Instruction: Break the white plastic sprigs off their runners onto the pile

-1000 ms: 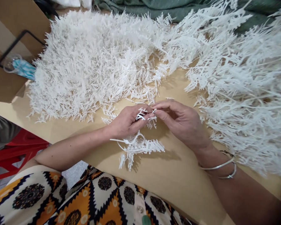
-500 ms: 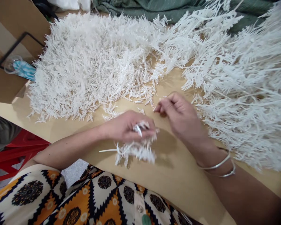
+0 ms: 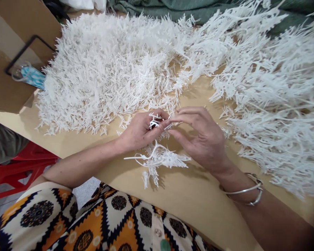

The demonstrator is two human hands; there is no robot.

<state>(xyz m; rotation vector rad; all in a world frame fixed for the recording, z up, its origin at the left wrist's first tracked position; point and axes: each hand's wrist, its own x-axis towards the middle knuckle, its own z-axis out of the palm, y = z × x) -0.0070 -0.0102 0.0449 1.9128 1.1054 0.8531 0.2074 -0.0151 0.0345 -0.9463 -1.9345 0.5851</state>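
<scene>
My left hand [image 3: 137, 132] is closed on a white, feathery branch [image 3: 161, 158] that looks like plastic. Its bare stem pokes out to the left below the hand, and its needle-like twigs hang over the table. A curled white bit also shows above the thumb. My right hand [image 3: 205, 141] meets the left at the fingertips, its thumb and fingers closing about the thin white ends there. Exactly what lies between those fingertips is partly hidden. Just behind both hands spreads a big heap of short white sprigs [image 3: 107, 73].
Larger white branches [image 3: 282, 115] lie piled on the right of the wooden table [image 3: 199, 202]. At the left stand a cardboard box [image 3: 5, 87] and a blue-and-white packet [image 3: 34, 77]. Green cloth [image 3: 157, 8] lines the back; a red stool [image 3: 23, 167] is at lower left.
My right hand has come left and down from near the heap to my left hand's fingertips. The left hand has risen slightly, and the hanging branch has swung right.
</scene>
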